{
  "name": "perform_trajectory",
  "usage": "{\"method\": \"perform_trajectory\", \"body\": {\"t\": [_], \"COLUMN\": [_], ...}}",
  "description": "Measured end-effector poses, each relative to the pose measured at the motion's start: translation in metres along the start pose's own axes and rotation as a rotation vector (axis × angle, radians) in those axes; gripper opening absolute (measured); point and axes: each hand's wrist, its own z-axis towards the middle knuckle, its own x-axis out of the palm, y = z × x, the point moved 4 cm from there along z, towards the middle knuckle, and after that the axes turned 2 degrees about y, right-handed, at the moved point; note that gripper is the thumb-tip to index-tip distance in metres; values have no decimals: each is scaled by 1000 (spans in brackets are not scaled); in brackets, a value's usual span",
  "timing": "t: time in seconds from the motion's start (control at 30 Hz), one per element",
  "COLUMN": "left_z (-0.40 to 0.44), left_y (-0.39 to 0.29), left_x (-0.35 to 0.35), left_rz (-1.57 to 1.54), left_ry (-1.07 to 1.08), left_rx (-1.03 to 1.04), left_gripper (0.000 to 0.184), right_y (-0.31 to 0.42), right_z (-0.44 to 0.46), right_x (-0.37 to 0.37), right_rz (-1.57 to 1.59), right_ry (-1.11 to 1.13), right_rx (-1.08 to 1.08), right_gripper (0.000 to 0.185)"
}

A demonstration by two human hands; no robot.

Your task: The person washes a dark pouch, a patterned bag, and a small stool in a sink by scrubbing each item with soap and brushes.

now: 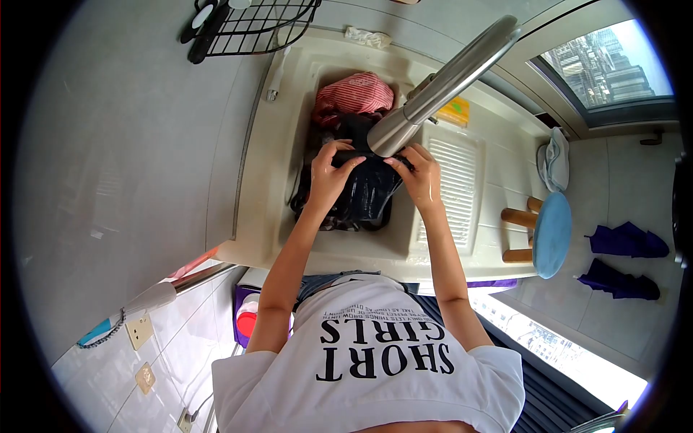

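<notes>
Wet dark cloth hangs between my two hands under the steel faucet, over the sink basin. My left hand pinches its edge on the left of the faucet head. On the right side, my right hand grips the same edge between thumb and fingers. More dark clothing lies below in the basin, and a red-and-white striped cloth is bunched at its far end.
Right of the basin is a ribbed washboard, with a yellow package behind it. A blue-topped stool stands on the right counter. A black wire rack hangs at the upper left.
</notes>
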Motion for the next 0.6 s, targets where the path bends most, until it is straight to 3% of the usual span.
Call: {"method": "perform_trajectory", "body": {"t": [0.03,0.1,0.23,0.3,0.37,0.4,0.43,0.5,0.53,0.6], "left_z": [1,1,3,8,7,4,8,5,2,6], "left_y": [0,10,21,27,40,58,65,84,98,107], "left_x": [0,-4,-16,-25,-33,-37,-39,-28,-23,-18], "left_rz": [-3,-64,-117,-214,-800,-604,-607,-673,-678,-394], "left_ry": [2,-20,-72,-50,-97,-178,-182,40,39,63], "left_rx": [-1,-250,-305,-227,-573,-639,-638,-945,-946,-769], "left_gripper": [17,20,21,28,43,55,55,49,49,38], "right_y": [3,8,18,22,28,30,30,33,34,32], "right_z": [0,2,8,6,-2,-10,-17,-33,-40,-54], "right_x": [1,6,21,25,26,29,31,35,38,44], "right_rz": [-25,-52,-36,193,217,210,201,156,150,142], "right_ry": [-3,-8,1,-81,-88,-57,-28,-57,-2,119], "right_rx": [3,9,-51,-6,-28,-60,-91,-213,-241,-237], "right_gripper": [23,22,17,18,19,20,21,24,25,29]}}
